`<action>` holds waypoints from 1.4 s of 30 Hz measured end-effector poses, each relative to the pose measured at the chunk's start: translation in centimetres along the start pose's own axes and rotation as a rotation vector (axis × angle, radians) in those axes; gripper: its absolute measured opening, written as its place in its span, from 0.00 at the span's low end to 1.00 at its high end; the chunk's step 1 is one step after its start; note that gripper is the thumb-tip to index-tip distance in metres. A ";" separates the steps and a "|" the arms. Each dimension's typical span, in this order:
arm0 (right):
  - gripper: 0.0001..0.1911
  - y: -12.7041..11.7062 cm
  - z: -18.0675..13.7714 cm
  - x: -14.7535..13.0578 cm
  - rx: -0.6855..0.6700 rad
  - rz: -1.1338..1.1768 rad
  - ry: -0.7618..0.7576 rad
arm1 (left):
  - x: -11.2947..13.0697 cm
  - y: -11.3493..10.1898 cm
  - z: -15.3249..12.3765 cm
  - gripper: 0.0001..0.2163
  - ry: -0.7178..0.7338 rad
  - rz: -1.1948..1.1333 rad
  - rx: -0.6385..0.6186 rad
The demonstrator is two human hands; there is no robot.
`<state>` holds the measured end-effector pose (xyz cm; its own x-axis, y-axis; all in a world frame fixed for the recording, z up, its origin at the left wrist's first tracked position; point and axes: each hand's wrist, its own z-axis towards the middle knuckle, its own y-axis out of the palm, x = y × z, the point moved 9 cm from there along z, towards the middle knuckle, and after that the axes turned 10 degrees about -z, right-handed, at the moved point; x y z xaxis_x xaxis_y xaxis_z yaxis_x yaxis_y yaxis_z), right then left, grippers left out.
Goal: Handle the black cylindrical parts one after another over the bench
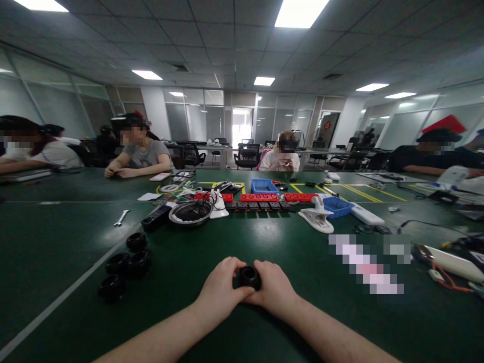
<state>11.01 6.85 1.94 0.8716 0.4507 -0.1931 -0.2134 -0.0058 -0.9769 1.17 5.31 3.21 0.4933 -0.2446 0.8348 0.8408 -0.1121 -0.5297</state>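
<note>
Black and round, a small rubber-like wheel (249,277) sits between the two hands, low in the middle of the green table (264,242). The left hand (221,287) curls around its left side and the right hand (273,287) closes on its right side, so both are clamped on it together, fingertips nearly meeting over the top, and only the wheel's upper face and dark hub show. Whether it rests on the table or is lifted just off it cannot be told. Well to the left lie four more black wheels (126,264) in a loose cluster beside a white line on the table. Farther off stand a metal bowl (190,213), a small wrench (121,218), a row of red blocks (260,197) and a blue bin (263,186). Other people sit around the far edges of the table.
</note>
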 end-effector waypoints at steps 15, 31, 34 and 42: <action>0.19 -0.1 0.0 0.5 -0.018 0.071 -0.028 | 0.1 0.2 0.2 0.12 0.009 -0.005 -0.020; 0.16 0.1 -0.4 1.4 -0.141 0.199 -0.201 | 0.9 0.8 0.4 0.16 0.051 -0.101 -0.241; 0.19 0.3 -0.3 1.5 -0.125 0.168 -0.160 | 0.6 1.1 0.3 0.15 0.023 -0.089 -0.221; 0.24 -1.3 -0.5 0.5 0.102 -0.090 0.043 | 0.0 0.5 0.7 0.13 0.053 -0.008 0.042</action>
<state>11.98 6.64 3.07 0.9067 0.4069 -0.1113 -0.1756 0.1244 -0.9766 1.76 5.91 3.02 0.4752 -0.2945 0.8291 0.8536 -0.0741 -0.5156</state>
